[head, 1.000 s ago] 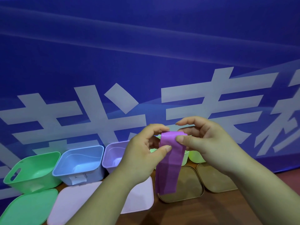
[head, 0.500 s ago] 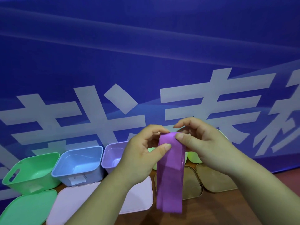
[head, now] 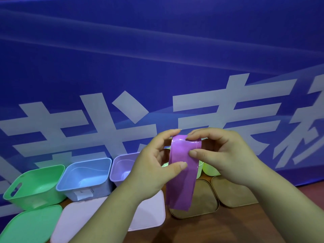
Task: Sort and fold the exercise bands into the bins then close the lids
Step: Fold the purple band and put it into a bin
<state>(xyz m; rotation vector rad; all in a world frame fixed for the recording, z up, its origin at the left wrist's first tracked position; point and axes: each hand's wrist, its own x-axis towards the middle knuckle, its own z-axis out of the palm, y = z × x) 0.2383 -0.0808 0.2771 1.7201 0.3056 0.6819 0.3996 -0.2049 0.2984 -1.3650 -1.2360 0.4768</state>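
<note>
Purple band (head: 181, 183) hangs from its folded top, pinched by the left hand (head: 153, 172) and the right hand (head: 223, 158).

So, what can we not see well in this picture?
Head view:
The purple bin: right part behind the left hand.
The yellow-green bins: mostly behind the purple band and right hand; contents unknown.
The green lid: cut by the bottom edge.
The paper label on the blue bin: too small to read.
</note>
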